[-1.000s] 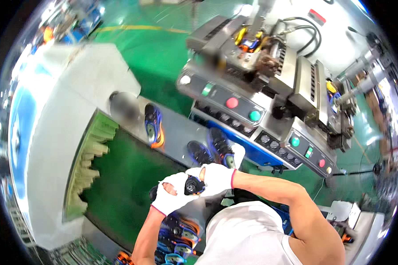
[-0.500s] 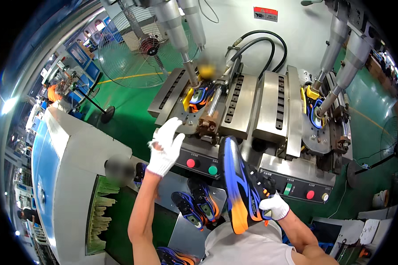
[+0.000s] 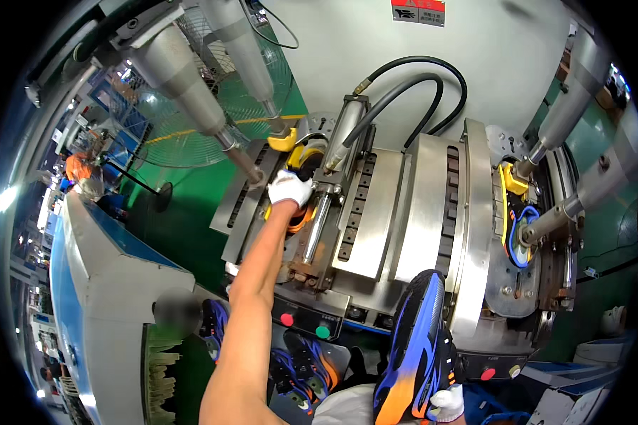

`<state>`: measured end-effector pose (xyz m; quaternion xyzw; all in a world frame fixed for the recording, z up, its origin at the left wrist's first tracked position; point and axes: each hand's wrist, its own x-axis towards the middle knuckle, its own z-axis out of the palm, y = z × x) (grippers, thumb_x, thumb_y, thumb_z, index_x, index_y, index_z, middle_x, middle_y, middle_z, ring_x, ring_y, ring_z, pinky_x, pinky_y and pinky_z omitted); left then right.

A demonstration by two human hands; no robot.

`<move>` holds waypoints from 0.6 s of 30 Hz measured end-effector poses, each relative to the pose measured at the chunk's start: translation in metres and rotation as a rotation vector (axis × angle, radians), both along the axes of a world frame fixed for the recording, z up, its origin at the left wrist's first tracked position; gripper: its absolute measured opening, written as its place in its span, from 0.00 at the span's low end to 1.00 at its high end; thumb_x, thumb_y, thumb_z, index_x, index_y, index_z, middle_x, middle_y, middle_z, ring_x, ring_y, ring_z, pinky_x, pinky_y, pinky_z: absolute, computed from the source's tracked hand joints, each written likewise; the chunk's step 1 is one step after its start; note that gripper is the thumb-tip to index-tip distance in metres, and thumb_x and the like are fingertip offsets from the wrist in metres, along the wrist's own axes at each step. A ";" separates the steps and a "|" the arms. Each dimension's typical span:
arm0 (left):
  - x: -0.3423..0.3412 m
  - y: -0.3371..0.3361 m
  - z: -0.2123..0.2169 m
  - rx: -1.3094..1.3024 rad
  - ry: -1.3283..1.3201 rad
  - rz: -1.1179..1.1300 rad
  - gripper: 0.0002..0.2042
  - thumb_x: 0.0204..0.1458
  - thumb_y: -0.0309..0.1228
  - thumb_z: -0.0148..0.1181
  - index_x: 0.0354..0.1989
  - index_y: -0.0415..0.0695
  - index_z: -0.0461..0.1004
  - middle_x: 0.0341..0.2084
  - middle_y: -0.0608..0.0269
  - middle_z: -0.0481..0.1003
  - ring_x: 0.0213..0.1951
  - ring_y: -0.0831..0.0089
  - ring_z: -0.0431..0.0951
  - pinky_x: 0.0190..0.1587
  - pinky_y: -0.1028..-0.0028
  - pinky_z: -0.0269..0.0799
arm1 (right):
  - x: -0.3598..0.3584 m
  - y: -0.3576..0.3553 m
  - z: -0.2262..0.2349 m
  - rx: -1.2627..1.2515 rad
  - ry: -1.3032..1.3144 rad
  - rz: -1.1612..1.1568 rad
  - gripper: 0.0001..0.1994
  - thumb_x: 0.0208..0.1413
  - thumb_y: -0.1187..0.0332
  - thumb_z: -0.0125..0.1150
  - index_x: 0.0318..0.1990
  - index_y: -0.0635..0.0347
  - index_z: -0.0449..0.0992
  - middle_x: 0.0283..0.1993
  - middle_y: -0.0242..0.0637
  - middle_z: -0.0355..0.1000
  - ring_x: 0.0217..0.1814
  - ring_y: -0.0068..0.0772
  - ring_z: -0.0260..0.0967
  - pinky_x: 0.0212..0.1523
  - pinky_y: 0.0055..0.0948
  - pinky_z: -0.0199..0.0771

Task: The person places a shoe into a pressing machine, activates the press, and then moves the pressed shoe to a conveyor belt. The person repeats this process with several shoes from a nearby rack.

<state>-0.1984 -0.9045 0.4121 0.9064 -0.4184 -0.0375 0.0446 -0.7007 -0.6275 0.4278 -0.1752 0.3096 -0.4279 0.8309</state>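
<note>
My left hand (image 3: 290, 188), in a white glove, reaches far forward into the left station of a steel press machine (image 3: 404, 212) and grips a shoe (image 3: 301, 212) with an orange and yellow sole clamped there. My right hand (image 3: 446, 404), also gloved, stays low near my body and holds a blue and black shoe (image 3: 412, 347) with an orange toe, sole side facing me, upright. Another blue shoe (image 3: 519, 227) sits in the machine's right station under a yellow clamp (image 3: 510, 177).
Red and green buttons (image 3: 305, 324) line the machine's front panel. Several blue and orange shoes (image 3: 298, 365) lie on a tray below. A grey and blue conveyor housing (image 3: 113, 283) stands at left, with a floor fan (image 3: 191, 120) behind. Black hoses (image 3: 411, 78) arch above.
My left hand has moved from open in the air above the buttons forward into the left station and closed on the shoe there. The right hand still holds the blue shoe.
</note>
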 end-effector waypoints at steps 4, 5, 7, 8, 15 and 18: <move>0.021 -0.029 0.046 0.092 0.078 -0.236 0.44 0.47 0.64 0.61 0.60 0.34 0.73 0.55 0.38 0.77 0.58 0.49 0.78 0.62 0.57 0.71 | 0.006 -0.005 0.002 -0.033 0.096 0.053 0.49 0.40 0.84 0.65 0.76 0.63 0.55 0.67 0.47 0.69 0.59 0.43 0.76 0.55 0.39 0.82; 0.019 -0.022 0.065 0.139 0.064 -0.254 0.43 0.47 0.62 0.61 0.60 0.33 0.73 0.57 0.38 0.76 0.58 0.48 0.78 0.62 0.56 0.71 | 0.022 -0.011 0.017 -0.052 0.065 0.019 0.48 0.41 0.84 0.64 0.76 0.64 0.54 0.67 0.48 0.69 0.57 0.43 0.77 0.54 0.40 0.83; 0.027 -0.003 0.074 0.051 -0.004 -0.249 0.43 0.48 0.63 0.60 0.59 0.32 0.73 0.55 0.37 0.77 0.57 0.47 0.78 0.61 0.56 0.72 | 0.025 -0.015 0.023 -0.093 0.188 0.074 0.44 0.42 0.83 0.64 0.73 0.65 0.59 0.62 0.48 0.73 0.54 0.44 0.79 0.54 0.41 0.84; 0.026 0.013 0.088 0.002 0.011 -0.255 0.44 0.48 0.64 0.60 0.58 0.31 0.73 0.54 0.37 0.77 0.57 0.46 0.78 0.60 0.56 0.73 | 0.039 -0.018 0.039 -0.081 0.149 0.041 0.43 0.42 0.82 0.65 0.72 0.66 0.61 0.59 0.48 0.75 0.52 0.44 0.80 0.53 0.41 0.84; 0.000 0.271 0.135 -0.578 0.243 -0.002 0.34 0.48 0.54 0.72 0.51 0.36 0.71 0.38 0.53 0.84 0.44 0.59 0.84 0.53 0.62 0.75 | 0.128 -0.062 0.011 -0.111 0.403 0.072 0.17 0.52 0.77 0.70 0.50 0.69 0.79 0.41 0.40 0.81 0.39 0.31 0.80 0.40 0.30 0.81; -0.022 0.388 0.100 -0.848 0.649 0.145 0.26 0.50 0.34 0.76 0.52 0.41 0.67 0.38 0.61 0.80 0.39 0.72 0.80 0.46 0.71 0.76 | 0.254 -0.138 0.037 -0.292 0.245 0.186 0.13 0.56 0.74 0.69 0.48 0.68 0.80 0.42 0.38 0.81 0.40 0.29 0.79 0.43 0.28 0.81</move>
